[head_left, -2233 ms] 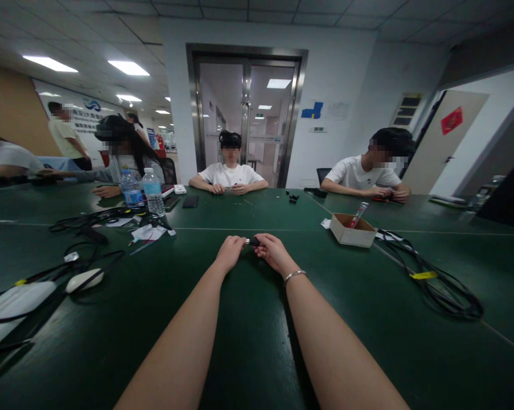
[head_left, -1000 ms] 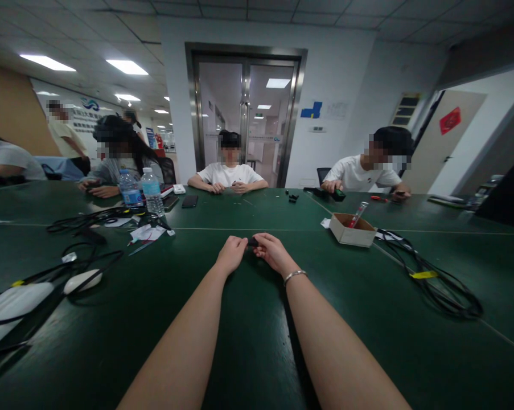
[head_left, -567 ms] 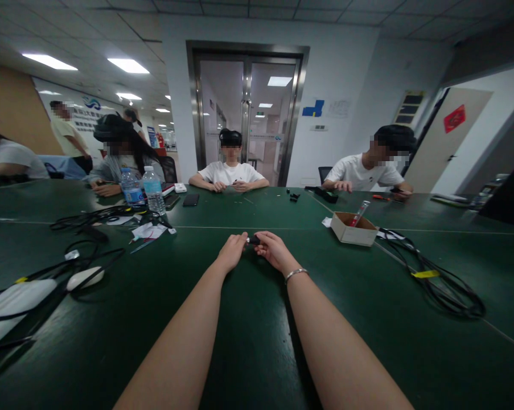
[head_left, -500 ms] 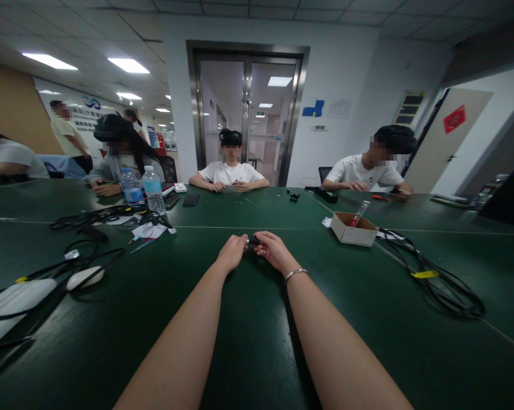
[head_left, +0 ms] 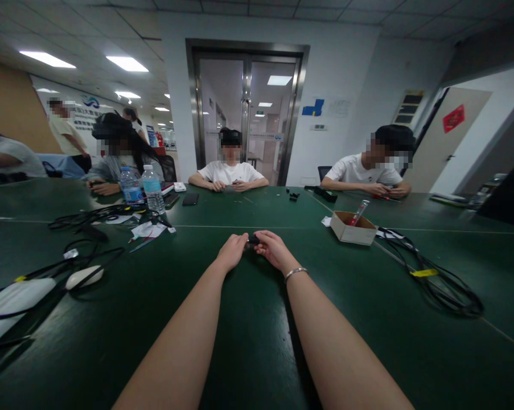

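One small black object (head_left: 253, 240) sits over the green table (head_left: 257, 324), its two ends pinched between the fingers of your left hand (head_left: 232, 252) and your right hand (head_left: 274, 250). To your right: one open box (head_left: 352, 234) with a clear tube (head_left: 359, 213) leaning inside, one coiled black cable (head_left: 465, 307) nearby.

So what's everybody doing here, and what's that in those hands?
The left hand and right hand hold a small black thing between them, above the green table. It's too small to tell what it is. An open box sits off to the right. Straight across sits a person in a white shirt.
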{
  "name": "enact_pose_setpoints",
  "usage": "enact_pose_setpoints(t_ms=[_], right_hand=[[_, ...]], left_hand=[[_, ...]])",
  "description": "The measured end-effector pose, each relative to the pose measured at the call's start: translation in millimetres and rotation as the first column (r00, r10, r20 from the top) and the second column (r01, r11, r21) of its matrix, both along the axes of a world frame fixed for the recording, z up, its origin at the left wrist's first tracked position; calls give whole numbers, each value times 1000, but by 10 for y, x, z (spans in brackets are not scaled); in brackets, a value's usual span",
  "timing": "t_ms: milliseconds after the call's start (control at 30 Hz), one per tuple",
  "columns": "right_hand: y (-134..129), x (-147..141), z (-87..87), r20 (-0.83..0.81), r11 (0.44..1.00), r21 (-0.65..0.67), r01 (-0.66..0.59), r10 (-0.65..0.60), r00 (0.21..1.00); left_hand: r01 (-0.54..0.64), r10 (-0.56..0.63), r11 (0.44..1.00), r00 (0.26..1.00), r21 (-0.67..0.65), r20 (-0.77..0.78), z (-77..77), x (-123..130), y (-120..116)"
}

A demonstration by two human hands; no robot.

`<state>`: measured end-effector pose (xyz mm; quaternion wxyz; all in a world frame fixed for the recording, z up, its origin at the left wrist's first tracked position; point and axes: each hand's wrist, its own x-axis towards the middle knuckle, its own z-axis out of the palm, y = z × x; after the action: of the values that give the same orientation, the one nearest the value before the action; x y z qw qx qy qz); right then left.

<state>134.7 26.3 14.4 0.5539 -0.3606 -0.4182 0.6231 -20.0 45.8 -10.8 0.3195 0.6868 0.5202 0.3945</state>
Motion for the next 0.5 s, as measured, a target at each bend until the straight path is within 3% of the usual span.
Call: enact_pose_setpoints(t_ms=[233, 500], right_hand=[[-6, 0, 7, 3, 1000, 3, -4, 4, 1000], [42, -19, -32, 99, 999, 2, 33, -33, 995]], left_hand=[[-5, 5, 1000, 1000, 20, -6, -32, -7, 8], [4, -14, 987, 998, 162, 60, 86, 10, -125]])
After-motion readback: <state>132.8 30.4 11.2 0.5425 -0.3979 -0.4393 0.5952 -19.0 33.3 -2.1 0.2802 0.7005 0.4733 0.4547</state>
